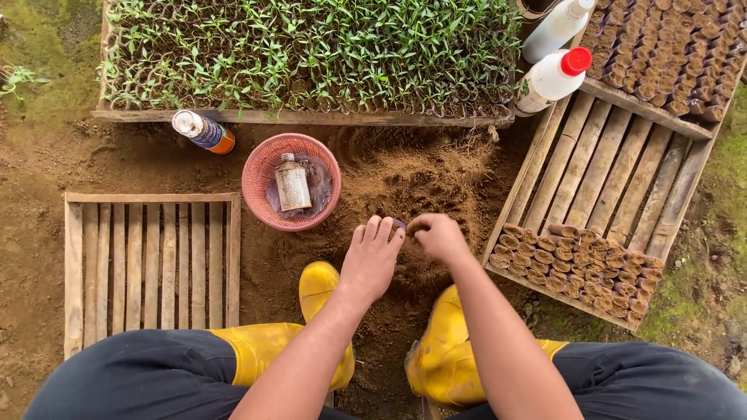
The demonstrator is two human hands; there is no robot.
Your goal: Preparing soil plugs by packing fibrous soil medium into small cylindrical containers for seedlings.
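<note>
My left hand (372,257) and my right hand (437,236) meet over a heap of loose brown soil (405,183). Between their fingertips they pinch a small dark seedling pot (399,225), mostly hidden by the fingers. The left hand's fingers curl around it from the left. The right hand is closed into a loose fist on its right side. Both forearms reach out from between my knees, above my yellow rubber boots (447,362).
A wooden slatted tray (603,179) on the right holds rows of soil-filled pots (576,264). An empty wooden tray (152,264) lies left. A pink basket (264,167) holds a small bottle (292,185). A seedling tray (311,54), a can (204,131) and white bottles (554,78) stand behind.
</note>
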